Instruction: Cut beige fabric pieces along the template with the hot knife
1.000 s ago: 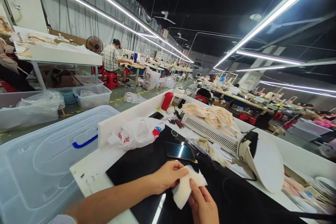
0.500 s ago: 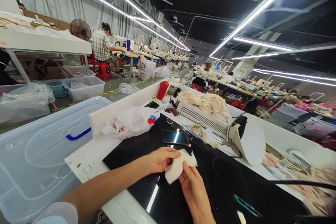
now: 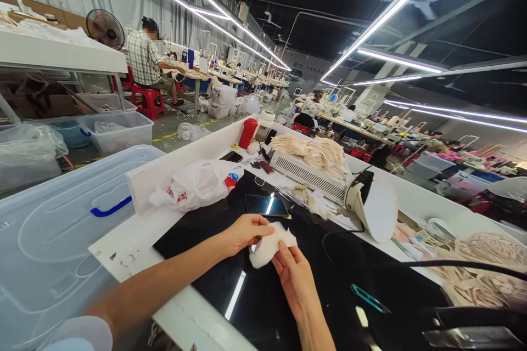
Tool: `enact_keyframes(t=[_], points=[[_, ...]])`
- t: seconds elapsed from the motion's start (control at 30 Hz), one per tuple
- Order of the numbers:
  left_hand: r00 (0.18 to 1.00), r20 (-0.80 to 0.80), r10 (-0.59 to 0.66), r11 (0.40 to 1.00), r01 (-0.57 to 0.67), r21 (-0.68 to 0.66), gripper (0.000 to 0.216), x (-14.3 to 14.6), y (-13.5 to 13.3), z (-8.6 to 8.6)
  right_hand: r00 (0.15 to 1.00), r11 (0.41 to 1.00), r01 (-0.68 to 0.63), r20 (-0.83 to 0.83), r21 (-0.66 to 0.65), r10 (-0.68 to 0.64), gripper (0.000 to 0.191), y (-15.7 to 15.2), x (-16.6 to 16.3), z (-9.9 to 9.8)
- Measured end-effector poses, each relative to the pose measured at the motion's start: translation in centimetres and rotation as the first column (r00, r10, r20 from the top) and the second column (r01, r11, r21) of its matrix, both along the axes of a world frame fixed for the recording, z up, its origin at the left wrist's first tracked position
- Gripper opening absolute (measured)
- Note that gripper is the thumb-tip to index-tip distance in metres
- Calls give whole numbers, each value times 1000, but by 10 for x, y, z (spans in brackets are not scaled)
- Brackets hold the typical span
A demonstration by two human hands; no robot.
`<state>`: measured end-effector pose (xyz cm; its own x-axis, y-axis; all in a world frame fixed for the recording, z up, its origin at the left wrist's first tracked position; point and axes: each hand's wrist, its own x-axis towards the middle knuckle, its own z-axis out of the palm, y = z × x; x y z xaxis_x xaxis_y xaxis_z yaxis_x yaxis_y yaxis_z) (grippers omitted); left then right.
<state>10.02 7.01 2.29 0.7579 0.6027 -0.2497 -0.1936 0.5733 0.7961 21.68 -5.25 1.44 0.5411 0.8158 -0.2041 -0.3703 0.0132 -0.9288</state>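
A small piece of soft white padding (image 3: 265, 251) is held over the glossy black table top (image 3: 329, 290). My left hand (image 3: 244, 233) pinches its upper left edge between thumb and fingers. On its lower right side, my right hand (image 3: 294, 274) grips it with the thumb on top. Just beyond the hands lies a dark phone (image 3: 267, 205), screen up. To the right of my right hand rests a teal-handled tool (image 3: 368, 297), perhaps thread snips, beside a small pale strip (image 3: 362, 316).
Behind the phone stand a vented grey box (image 3: 308, 175) with cream fabric pieces (image 3: 310, 151) on it and a white lamp (image 3: 379, 211). A plastic bag (image 3: 197, 184) lies at left, near a lidded bin (image 3: 61, 230). Fabric bundles (image 3: 489, 269) sit right. A person (image 3: 144, 60) works farther off.
The camera view has shifted, so the surroundings sit a little left and higher. Both hands keep hold of the white padding, which has tilted slightly.
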Motion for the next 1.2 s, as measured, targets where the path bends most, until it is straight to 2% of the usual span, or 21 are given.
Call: enact_keyframes(t=[0.1, 0.13, 0.2, 0.3, 0.33, 0.5, 0.63, 0.77, 0.9, 1.0, 1.1, 1.2], points=[[998, -45, 34, 993, -29, 115, 48, -1, 3, 3, 968, 980, 198, 159, -7, -194, 86, -2, 7, 2], [997, -64, 41, 988, -31, 151, 48, -2, 3, 4, 938, 963, 269, 227, 4, -263, 89, -4, 9, 4], [994, -101, 53, 975, -29, 222, 46, -2, 2, 6, 845, 939, 341, 419, 55, -331, 81, -7, 11, 7], [989, -140, 41, 949, 5, 315, 43, -3, -1, 8, 673, 970, 227, 705, 91, -224, 56, -11, 12, 13], [989, -148, 24, 940, 28, 339, 42, -4, -2, 10, 649, 984, 168, 745, 60, -156, 52, -11, 13, 15], [978, -180, -107, 896, 174, 410, 41, -9, -2, 17, 725, 990, -31, 679, -138, 117, 41, -13, 17, 28], [941, -213, -263, 845, 331, 419, 41, -16, 1, 21, 767, 970, -121, 600, -212, 227, 21, -29, 12, 45], [835, -227, -502, 748, 550, 371, 38, -22, -5, 25, 863, 953, -185, 423, -240, 274, 22, -56, -6, 53], [696, -221, -683, 639, 717, 279, 38, -24, -21, 28, 938, 946, -210, 221, -246, 266, 24, -90, -22, 46], [635, -256, -729, 596, 773, 218, 41, -22, -29, 27, 963, 944, -182, 147, -275, 228, 31, -123, -23, 37], [655, -322, -684, 629, 753, 196, 45, -19, -27, 21, 980, 947, -100, 132, -305, 146, 38, -166, -7, 37], [691, -342, -637, 677, 714, 181, 45, -16, -21, 12, 987, 950, 69, 160, -304, -20, 43, -212, 24, 42]])
